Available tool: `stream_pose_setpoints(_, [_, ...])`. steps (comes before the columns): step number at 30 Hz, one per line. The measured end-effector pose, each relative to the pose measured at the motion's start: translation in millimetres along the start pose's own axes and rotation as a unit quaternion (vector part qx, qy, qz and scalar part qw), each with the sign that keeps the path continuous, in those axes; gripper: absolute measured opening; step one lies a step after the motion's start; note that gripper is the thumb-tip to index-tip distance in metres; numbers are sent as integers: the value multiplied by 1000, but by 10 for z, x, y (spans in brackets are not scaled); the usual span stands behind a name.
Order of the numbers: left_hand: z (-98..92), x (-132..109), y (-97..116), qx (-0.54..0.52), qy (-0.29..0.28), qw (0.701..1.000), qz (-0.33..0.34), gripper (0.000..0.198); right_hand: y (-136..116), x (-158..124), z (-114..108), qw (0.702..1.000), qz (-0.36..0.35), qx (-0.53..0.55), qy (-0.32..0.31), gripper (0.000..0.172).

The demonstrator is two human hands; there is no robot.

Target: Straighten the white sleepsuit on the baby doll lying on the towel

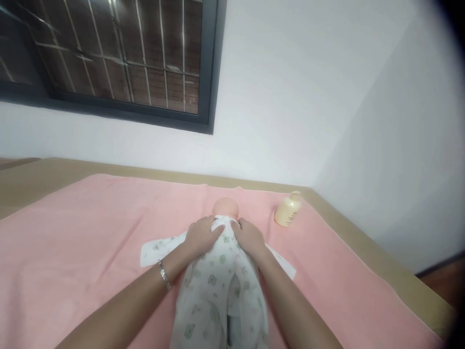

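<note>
A baby doll lies on a pink blanket, and only its smooth bald head shows above the cloth. Over its body is a white baby garment with small green prints, the sleeves spread out to both sides. My left hand, with a bracelet on its wrist, is closed on the garment beside the neckline, thumb on top. At the other side of the neckline my right hand grips the cloth in the same way. The undersides of my fingers are hidden. The garment's lower part is open down the middle.
A pale yellow bottle stands tilted in view on the blanket, to the right of the doll's head. The blanket covers a tan padded surface that meets a white wall. A dark-framed window with bars is at upper left.
</note>
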State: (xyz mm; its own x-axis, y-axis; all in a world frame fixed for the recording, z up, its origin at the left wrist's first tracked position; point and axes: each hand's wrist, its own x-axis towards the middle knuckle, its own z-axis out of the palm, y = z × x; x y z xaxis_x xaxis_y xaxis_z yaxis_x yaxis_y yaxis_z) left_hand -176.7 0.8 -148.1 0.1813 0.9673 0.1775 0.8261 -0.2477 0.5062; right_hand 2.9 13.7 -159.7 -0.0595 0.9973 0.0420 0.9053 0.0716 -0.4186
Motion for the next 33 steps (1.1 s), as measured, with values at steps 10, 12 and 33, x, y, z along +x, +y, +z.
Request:
stream_pose_setpoints(10, [67,3,-39,17,28,999,2,38,29,16,39,1000,8,4,21,52])
stream_pose_setpoints(12, [61,-1,-31,20,26,999,0,38,32,14,40,1000,9,5,20,53])
stream_pose_setpoints(33, [33,-18,-4,17,21,1000,-1,38,44,19,51,1000,10,19,22,54])
